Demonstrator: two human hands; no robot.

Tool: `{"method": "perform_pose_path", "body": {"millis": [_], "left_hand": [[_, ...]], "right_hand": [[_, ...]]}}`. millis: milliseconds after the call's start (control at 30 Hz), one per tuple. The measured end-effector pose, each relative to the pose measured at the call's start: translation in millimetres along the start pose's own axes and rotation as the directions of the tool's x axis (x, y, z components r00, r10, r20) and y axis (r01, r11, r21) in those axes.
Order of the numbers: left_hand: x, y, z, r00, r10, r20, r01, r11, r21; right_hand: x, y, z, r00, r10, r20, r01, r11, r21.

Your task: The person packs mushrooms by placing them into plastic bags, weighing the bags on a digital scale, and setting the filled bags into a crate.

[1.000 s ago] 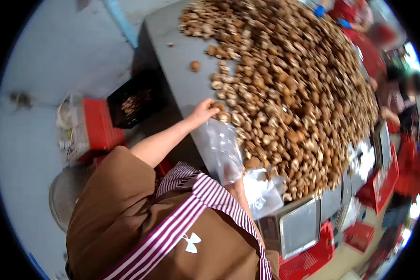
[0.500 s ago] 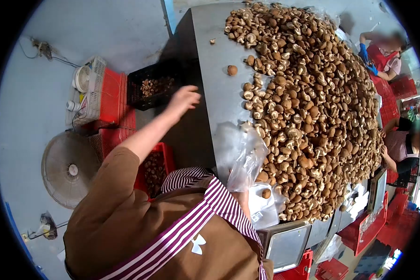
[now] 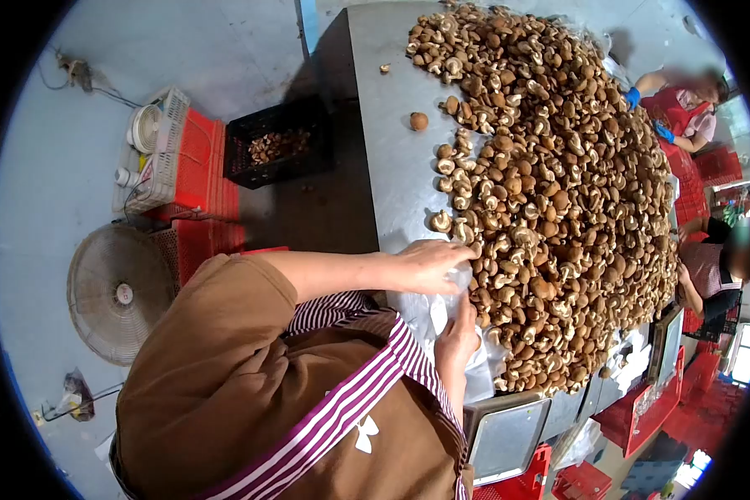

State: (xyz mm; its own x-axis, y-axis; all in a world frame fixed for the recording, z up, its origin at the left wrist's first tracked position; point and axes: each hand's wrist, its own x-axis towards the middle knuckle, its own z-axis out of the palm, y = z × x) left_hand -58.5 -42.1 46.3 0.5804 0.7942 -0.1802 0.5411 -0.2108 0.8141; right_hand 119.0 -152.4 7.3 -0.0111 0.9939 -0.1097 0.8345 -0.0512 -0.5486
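A clear plastic bag (image 3: 421, 310) lies at the near edge of the grey metal table (image 3: 389, 158), between my two hands. My left hand (image 3: 429, 267) reaches across the bag's upper end, its fingers together on the film beside the mushrooms. Just below it, my right hand (image 3: 457, 340) grips the bag with fingers pointing up. Whether mushrooms are inside the bag is hidden by my hands. A large heap of brown mushrooms (image 3: 558, 217) covers much of the table, and one loose mushroom (image 3: 418, 122) sits apart from it.
A black crate (image 3: 279, 146) with mushroom pieces stands on the floor at left, beside red crates (image 3: 204, 167) and a fan (image 3: 123, 292). Metal trays (image 3: 508, 437) line the near edge. Across the heap are a person with blue gloves (image 3: 683, 112) and another person (image 3: 708, 271).
My left hand has come back from above the floor beside the table to the bag. My right hand, mostly hidden earlier, now shows at the bag, which is more bunched up.
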Motion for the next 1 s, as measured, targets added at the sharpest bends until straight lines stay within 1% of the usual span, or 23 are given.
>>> {"method": "perform_pose_path", "body": {"millis": [33,67,100,133,167,200,233,300,367,400,433,500,533,633,667,700,767,800,833,900,933,967,1000], "left_hand": [[-2.5,-16.4,6.6,1.0,-0.03,0.007,0.029,0.999,0.043],[-5.9,-45.0,20.1,0.997,0.005,-0.083,0.003,0.996,0.093],[-12.4,-67.8,29.6,0.986,0.053,-0.16,-0.031,0.989,0.141],[-21.6,-74.7,24.4,0.986,-0.042,-0.159,0.061,0.992,0.115],[-31.0,-82.6,19.6,0.979,-0.138,-0.152,0.153,0.984,0.089],[-41.2,-91.4,17.3,0.964,-0.233,-0.125,0.239,0.97,0.036],[-50.2,-100.6,14.1,0.94,-0.329,-0.093,0.33,0.944,-0.008],[-70.8,-112.2,14.7,0.907,-0.421,-0.004,0.42,0.906,-0.052],[-87.1,-128.9,25.1,0.866,-0.441,0.236,0.496,0.813,-0.303],[-95.7,-151.7,41.6,0.898,-0.317,0.304,0.437,0.727,-0.53],[-98.3,-134.3,33.7,0.859,-0.337,0.385,0.507,0.664,-0.55],[-102.7,-128.3,43.4,0.784,-0.418,0.458,0.594,0.296,-0.748],[-100.7,-149.5,48.3,0.777,-0.287,0.561,0.621,0.203,-0.757],[-105.3,-139.2,46.5,0.682,-0.337,0.65,0.707,0.077,-0.703],[-106.2,-126.1,45.3,0.687,-0.43,0.586,0.722,0.312,-0.617],[-101.6,-104.6,38.0,0.636,-0.512,0.578,0.772,0.435,-0.464],[-119.6,-130.9,60.6,0.785,-0.318,0.532,0.598,0.614,-0.515],[-113.7,-115.6,51.9,0.704,-0.339,0.624,0.692,0.525,-0.495],[-111.7,-115.8,51.4,0.658,-0.397,0.639,0.718,0.586,-0.375],[-112.8,-127.3,58.3,0.729,-0.524,0.441,0.674,0.66,-0.33],[-110.5,-133.4,53.8,0.738,-0.574,0.355,0.673,0.585,-0.452],[-106.1,-139.8,49.0,0.729,-0.627,0.273,0.648,0.505,-0.57],[-101.9,-138.3,43.2,0.71,-0.66,0.247,0.536,0.278,-0.797]], "right_hand": [[-0.6,11.2,7.7,0.984,-0.095,-0.15,0.104,0.993,0.057],[0.3,21.1,15.2,0.993,0.084,-0.086,-0.051,0.945,0.324],[-0.4,28.3,16.1,0.969,0.248,0.011,-0.212,0.804,0.555],[0.8,15.4,-2.4,0.887,0.445,0.126,-0.444,0.743,0.5],[0.6,22.9,1.7,0.855,0.473,0.21,-0.453,0.489,0.745],[0.7,21.7,-2.9,0.823,0.476,0.309,-0.468,0.263,0.843],[0.7,19.3,-5.6,0.8,0.447,0.4,-0.455,0.019,0.89],[0.8,22.7,11.6,0.791,0.418,0.447,-0.342,-0.303,0.889],[-1.0,14.8,10.1,0.781,0.324,0.535,-0.406,-0.387,0.828],[-2.4,18.7,15.3,0.801,0.258,0.54,-0.421,-0.397,0.815],[-1.7,16.6,15.4,0.819,0.19,0.541,-0.437,-0.405,0.803],[-1.9,10.6,10.9,0.797,0.169,0.579,-0.498,-0.359,0.79],[0.5,10.5,13.6,0.797,0.18,0.576,-0.492,-0.359,0.793],[0.9,25.8,26.8,0.808,0.14,0.572,-0.478,-0.412,0.776],[1.4,32.5,30.2,0.818,0.08,0.569,-0.476,-0.46,0.749],[1.4,36.0,29.7,0.821,0.082,0.566,-0.472,-0.461,0.752],[-0.1,41.0,27.7,0.825,0.04,0.564,-0.466,-0.515,0.719],[1.4,36.4,20.1,0.816,0.088,0.572,-0.46,-0.5,0.733],[1.7,41.3,21.2,0.817,0.087,0.571,-0.459,-0.502,0.733],[1.4,51.2,23.4,0.854,0.024,0.519,-0.369,-0.676,0.638],[1.2,43.8,15.4,0.816,0.185,0.547,-0.293,-0.685,0.668],[0.0,56.2,20.2,0.867,0.085,0.491,-0.28,-0.733,0.62],[0.8,49.2,11.5,0.854,0.172,0.492,-0.249,-0.694,0.675]]}}
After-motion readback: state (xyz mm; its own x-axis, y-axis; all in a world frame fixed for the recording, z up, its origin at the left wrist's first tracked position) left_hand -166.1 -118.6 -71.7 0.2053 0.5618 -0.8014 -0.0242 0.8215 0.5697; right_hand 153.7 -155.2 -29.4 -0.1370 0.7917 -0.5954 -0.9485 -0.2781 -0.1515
